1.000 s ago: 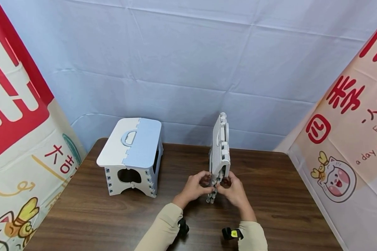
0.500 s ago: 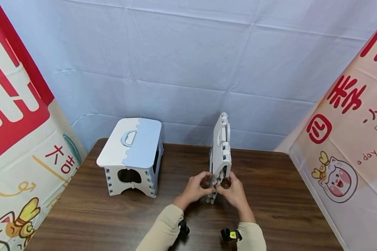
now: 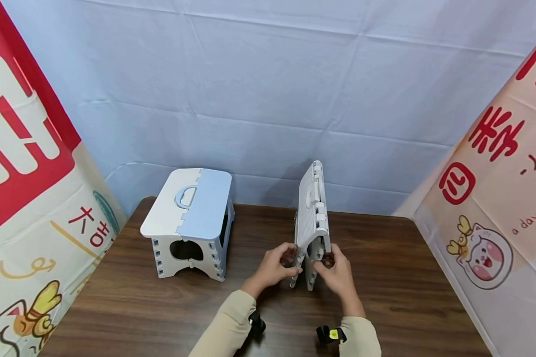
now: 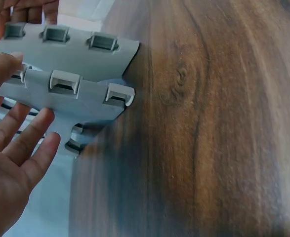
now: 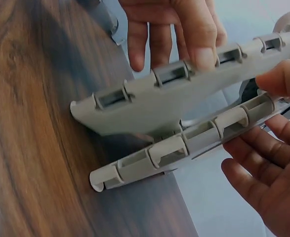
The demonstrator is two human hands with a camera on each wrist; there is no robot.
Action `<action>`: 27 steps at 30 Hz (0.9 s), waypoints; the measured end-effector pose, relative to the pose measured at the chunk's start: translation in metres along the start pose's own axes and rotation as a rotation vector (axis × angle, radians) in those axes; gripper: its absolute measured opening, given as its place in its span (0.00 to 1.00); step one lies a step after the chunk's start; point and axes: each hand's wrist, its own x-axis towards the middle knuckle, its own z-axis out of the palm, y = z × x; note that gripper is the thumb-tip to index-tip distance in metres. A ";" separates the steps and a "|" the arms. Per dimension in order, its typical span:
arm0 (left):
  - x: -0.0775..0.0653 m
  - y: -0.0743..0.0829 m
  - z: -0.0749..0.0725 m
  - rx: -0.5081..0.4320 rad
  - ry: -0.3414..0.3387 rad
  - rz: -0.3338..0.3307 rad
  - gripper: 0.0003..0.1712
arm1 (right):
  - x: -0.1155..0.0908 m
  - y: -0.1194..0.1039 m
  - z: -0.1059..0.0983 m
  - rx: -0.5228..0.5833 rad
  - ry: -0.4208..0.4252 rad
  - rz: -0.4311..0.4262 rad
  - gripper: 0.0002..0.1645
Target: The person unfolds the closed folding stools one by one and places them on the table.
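Note:
A partly folded plastic step stool [image 3: 309, 203] stands on edge on the brown table, its ridged top upright and its two leg panels apart at the near end. My left hand [image 3: 274, 266] pinches the left leg panel [image 4: 85, 96], thumb on its notched edge and fingers along the outer side. On the other side, my right hand [image 3: 338, 274] grips the right leg panel [image 5: 184, 148] between thumb and fingers. Both wrist views show a gap between the panels, whose lower ends are at the wood. The inside of the stool is mostly hidden.
An unfolded white and blue stool [image 3: 205, 208] with a handle in its top stands to the left on the wooden table [image 3: 397, 277]. A pale cloth [image 3: 259, 89] hangs behind the table, and printed banners flank it on the left and right.
The two leg panels, close together before, have spread apart at the near end. My left hand has shifted slightly left and my right hand slightly right, each with its panel.

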 end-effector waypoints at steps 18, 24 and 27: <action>0.005 0.004 -0.007 0.080 -0.038 0.041 0.26 | -0.008 -0.005 -0.023 0.045 -0.017 0.010 0.19; 0.006 0.007 -0.011 0.126 -0.055 0.029 0.25 | -0.013 -0.020 -0.029 0.060 -0.011 0.007 0.13; 0.006 0.008 -0.012 0.160 -0.060 0.034 0.25 | -0.012 -0.020 -0.031 0.082 -0.012 0.010 0.12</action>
